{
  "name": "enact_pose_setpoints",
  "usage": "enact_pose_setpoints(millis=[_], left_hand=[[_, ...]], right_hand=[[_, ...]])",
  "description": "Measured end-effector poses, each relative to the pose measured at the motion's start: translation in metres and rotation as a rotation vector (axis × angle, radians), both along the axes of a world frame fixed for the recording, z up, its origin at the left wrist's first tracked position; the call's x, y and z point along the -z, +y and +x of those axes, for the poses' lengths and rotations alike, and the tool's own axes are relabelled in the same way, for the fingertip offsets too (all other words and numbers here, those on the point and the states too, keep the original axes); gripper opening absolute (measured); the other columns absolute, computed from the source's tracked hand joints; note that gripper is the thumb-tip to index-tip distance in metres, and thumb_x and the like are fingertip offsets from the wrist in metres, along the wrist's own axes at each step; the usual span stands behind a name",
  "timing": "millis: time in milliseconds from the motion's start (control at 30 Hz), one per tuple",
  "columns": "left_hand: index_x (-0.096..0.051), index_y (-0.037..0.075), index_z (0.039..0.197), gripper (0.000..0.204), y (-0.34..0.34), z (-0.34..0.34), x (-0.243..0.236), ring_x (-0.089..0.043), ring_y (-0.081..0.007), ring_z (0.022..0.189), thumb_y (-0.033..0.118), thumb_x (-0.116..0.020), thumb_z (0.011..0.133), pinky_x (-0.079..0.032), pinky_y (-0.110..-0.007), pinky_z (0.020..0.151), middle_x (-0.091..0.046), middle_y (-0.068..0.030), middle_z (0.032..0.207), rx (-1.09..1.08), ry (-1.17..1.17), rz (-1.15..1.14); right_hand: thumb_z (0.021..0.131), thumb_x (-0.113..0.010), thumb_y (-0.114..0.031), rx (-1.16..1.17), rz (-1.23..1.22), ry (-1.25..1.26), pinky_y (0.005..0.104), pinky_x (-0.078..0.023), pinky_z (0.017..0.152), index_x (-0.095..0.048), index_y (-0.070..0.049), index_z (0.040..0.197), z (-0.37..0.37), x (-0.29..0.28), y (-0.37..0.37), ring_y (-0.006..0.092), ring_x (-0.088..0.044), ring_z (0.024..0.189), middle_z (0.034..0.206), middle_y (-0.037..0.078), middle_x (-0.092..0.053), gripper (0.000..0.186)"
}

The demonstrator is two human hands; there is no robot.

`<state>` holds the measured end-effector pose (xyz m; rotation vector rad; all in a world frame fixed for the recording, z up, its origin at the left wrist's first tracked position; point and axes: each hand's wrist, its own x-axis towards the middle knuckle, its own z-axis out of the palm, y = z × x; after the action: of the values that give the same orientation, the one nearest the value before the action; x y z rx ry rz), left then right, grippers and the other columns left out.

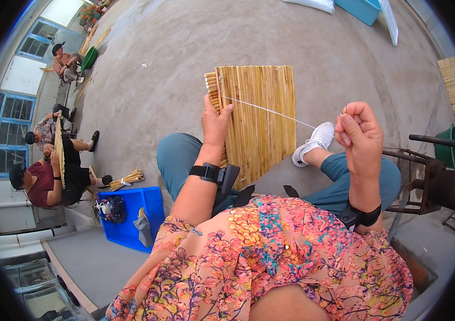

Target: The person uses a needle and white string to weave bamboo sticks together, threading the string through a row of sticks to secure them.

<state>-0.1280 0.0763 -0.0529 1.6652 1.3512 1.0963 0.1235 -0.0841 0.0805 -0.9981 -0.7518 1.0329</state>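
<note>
A mat of straight, straw-coloured stalks [262, 120] stands between my knees, its stalks running away from me. My left hand [215, 124] grips its left edge, where the round stalk ends show, with the thumb lying toward the front face. A white thread [275, 112] runs taut from the mat's upper left to my right hand [361, 128]. That hand is raised to the right of the mat, fingers pinched together on a thin needle [346, 107]. Most of the needle is hidden by the fingers.
A blue tray [155, 200] with gloves lies at the left, near a bundle of stalks [127, 180]. Several people sit along the left wall; one holds a similar mat [60, 152]. A metal-framed stool [425, 182] and green bucket [448, 147] stand at the right.
</note>
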Motion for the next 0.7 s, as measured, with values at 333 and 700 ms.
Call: enact_pose_setpoints(millis=[333, 700], left_hand=[[-0.046, 0.002, 0.109, 0.041, 0.002, -0.006, 0.004, -0.064, -0.0304, 0.085, 0.013, -0.067, 0.076, -0.050, -0.037, 0.072, -0.065, -0.0182, 0.093, 0.033, -0.052, -0.033], [-0.044, -0.001, 0.112, 0.040, -0.008, -0.002, -0.008, -0.063, -0.0214, 0.086, 0.005, -0.066, 0.079, -0.052, -0.032, 0.073, -0.062, -0.0145, 0.101, 0.024, -0.203, -0.194]], right_hand=[[0.087, -0.056, -0.003, -0.046, -0.036, -0.162, 0.0155, -0.032, 0.048, -0.054, -0.002, 0.091, -0.011, -0.009, -0.002, 0.0017, -0.041, 0.055, 0.072, 0.001, -0.057, 0.005], [0.088, -0.056, -0.006, 0.108, -0.126, -0.050, 0.0178, -0.037, 0.048, -0.055, -0.003, 0.093, 0.001, 0.008, 0.012, 0.0043, -0.045, 0.053, 0.072, 0.004, -0.058, 0.006]])
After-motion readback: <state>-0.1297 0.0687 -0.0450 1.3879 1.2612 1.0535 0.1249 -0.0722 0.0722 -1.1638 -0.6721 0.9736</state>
